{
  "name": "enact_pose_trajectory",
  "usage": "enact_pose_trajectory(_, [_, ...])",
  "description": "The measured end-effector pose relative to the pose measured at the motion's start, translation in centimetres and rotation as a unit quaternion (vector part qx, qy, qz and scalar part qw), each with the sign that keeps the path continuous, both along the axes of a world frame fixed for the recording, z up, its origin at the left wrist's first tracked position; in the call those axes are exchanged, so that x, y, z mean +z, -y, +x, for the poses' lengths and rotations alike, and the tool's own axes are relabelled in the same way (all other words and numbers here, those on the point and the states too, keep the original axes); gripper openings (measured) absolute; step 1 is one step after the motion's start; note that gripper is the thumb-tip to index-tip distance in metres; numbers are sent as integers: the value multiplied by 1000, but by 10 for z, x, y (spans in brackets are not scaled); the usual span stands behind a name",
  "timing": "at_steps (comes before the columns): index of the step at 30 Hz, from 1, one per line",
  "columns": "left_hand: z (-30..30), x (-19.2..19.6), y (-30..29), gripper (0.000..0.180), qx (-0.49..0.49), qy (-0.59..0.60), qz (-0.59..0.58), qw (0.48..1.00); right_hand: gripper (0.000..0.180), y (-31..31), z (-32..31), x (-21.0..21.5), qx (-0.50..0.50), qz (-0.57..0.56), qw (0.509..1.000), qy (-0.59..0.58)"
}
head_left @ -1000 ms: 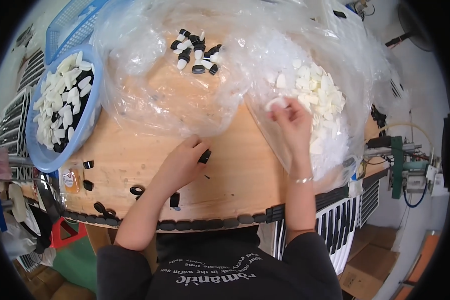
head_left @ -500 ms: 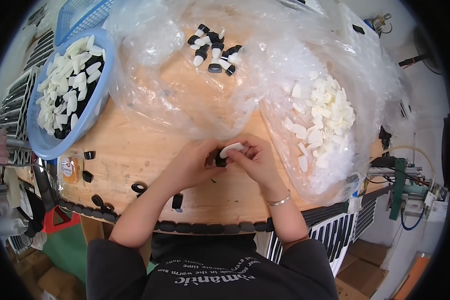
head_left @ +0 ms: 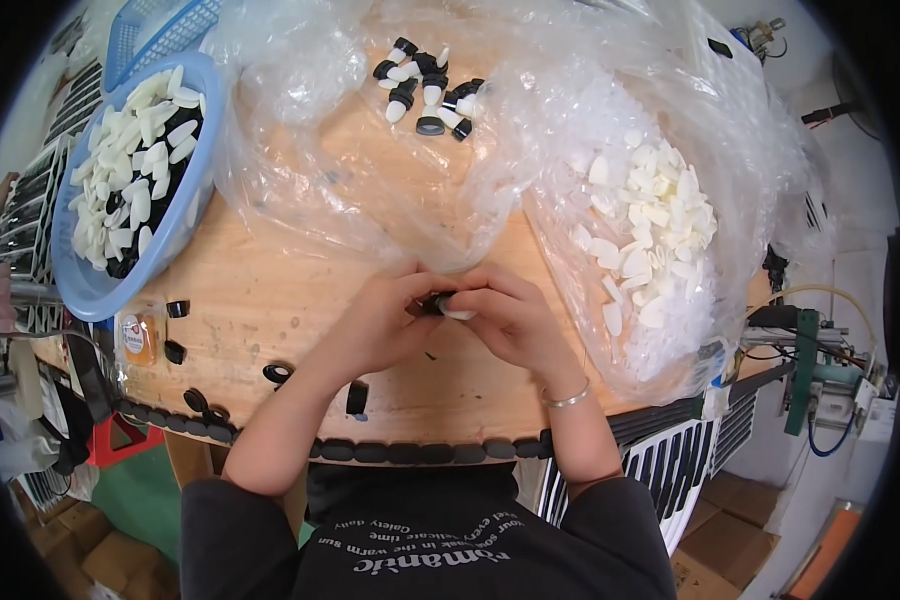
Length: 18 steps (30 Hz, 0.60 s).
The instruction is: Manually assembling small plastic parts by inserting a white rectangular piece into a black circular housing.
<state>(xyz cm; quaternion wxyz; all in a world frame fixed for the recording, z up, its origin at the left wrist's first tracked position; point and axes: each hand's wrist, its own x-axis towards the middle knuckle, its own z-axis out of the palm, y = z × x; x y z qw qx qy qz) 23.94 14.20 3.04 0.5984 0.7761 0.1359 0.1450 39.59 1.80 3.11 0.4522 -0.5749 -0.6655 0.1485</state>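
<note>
Both my hands meet over the middle of the wooden table (head_left: 320, 270). My left hand (head_left: 385, 318) is closed around a small black cap (head_left: 433, 304), mostly covered by the fingers. From the other side, my right hand (head_left: 507, 318) pinches a white oval piece (head_left: 459, 314) against that cap; only a sliver of the white shows. Whether the piece sits inside the cap cannot be seen. Farther back lies a cluster of black caps with white pieces in them (head_left: 432, 88). To the right, many loose white oval pieces (head_left: 660, 225) rest on clear plastic.
At the left stands a blue basket (head_left: 205, 185) filled with white pieces and black parts. Several loose black caps (head_left: 279, 374) lie near the table's front edge, beside an orange packet (head_left: 138, 338). Crumpled clear plastic sheeting (head_left: 300, 190) spreads across the back. Metal machinery (head_left: 825, 365) stands at right.
The white piece has gone from lying raised and visible over the cap to mostly hidden between my fingers. My hands have drawn closer around the cap.
</note>
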Motion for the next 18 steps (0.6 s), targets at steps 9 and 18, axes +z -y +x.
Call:
enact_pose_trajectory(9, [1,-7,4,35,48,48,-98,993,24,0,-10,5,-67,-12,994,-87])
enact_pose_trajectory(18, [5,-16,11,23,111,160,-291,937,17,3,-19,1,-121,-109,915,-370])
